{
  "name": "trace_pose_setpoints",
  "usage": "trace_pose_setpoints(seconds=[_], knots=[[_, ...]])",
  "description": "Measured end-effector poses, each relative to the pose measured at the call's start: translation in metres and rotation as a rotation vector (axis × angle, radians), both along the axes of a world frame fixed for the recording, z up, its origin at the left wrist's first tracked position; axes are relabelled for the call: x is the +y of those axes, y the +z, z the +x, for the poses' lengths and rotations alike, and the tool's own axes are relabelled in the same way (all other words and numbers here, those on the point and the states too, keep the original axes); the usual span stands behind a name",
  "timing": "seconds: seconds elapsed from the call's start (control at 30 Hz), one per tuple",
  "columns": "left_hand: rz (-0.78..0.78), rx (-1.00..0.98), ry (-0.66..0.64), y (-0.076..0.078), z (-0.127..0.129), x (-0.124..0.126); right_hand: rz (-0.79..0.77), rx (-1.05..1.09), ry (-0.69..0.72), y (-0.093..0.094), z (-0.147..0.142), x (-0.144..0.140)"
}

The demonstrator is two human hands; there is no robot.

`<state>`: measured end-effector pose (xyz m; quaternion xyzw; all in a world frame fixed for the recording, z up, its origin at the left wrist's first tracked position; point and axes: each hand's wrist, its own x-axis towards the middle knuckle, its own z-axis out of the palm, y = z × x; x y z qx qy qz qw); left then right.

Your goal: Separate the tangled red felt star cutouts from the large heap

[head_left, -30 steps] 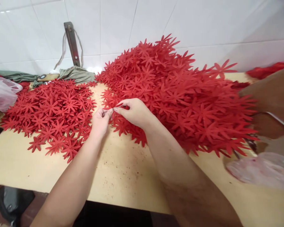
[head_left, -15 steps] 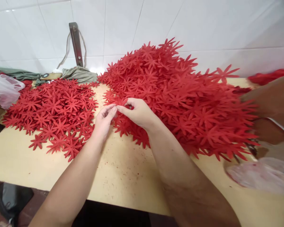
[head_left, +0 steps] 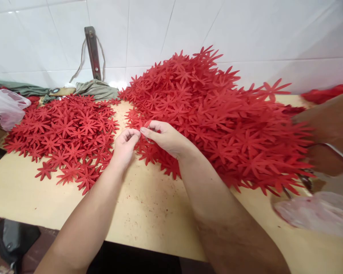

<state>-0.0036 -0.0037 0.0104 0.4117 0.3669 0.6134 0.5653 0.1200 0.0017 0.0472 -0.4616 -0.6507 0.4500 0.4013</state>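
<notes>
My left hand (head_left: 125, 144) and my right hand (head_left: 165, 137) meet fingertip to fingertip over the gap between two red piles. Both are closed in a pinch on a red flower-shaped cutout (head_left: 146, 124), whose petals show at the right fingertips; the rest of it is hidden by my fingers or blends into the red behind. Beside my left forearm lies a lower pile of red flower cutouts (head_left: 65, 125). Behind and right of my right hand rises a much larger heap of like cutouts (head_left: 211, 110), with long narrow petals.
Small red scraps dot the pale table (head_left: 148, 198) near its front edge. A dark bracket with a cord (head_left: 93, 53) leans at the tiled wall above crumpled grey cloth (head_left: 97, 90). Plastic bags lie at the left (head_left: 7, 106) and right (head_left: 317, 213). A black object (head_left: 14, 239) sits below the table.
My hands stay together in nearly the same spot. The right fingers have shifted slightly left and down, and a little more of the red cutout shows at their tips.
</notes>
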Motion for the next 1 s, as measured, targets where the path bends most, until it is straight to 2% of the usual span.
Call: trace_pose_setpoints(seconds=[0.23,0.4,0.53,0.7,0.83,1.0], knots=[[-0.115,-0.056,0.034,0.005,0.001,-0.002,0.007,0.029,0.017,-0.002,0.002,0.002],[-0.049,-0.022,-0.027,0.007,-0.002,-0.003,0.038,-0.034,0.044,-0.001,0.001,0.000],[0.000,0.002,-0.024,0.005,-0.003,-0.001,0.090,-0.131,0.058,-0.001,-0.002,0.000],[-0.094,-0.090,0.019,0.004,-0.004,0.003,0.078,-0.042,0.025,-0.002,-0.002,0.002],[-0.171,-0.180,0.079,0.009,-0.004,0.001,0.065,0.035,0.033,-0.002,-0.003,0.001],[-0.231,-0.200,0.103,0.011,-0.004,0.000,0.043,0.112,-0.037,0.001,-0.002,0.001]])
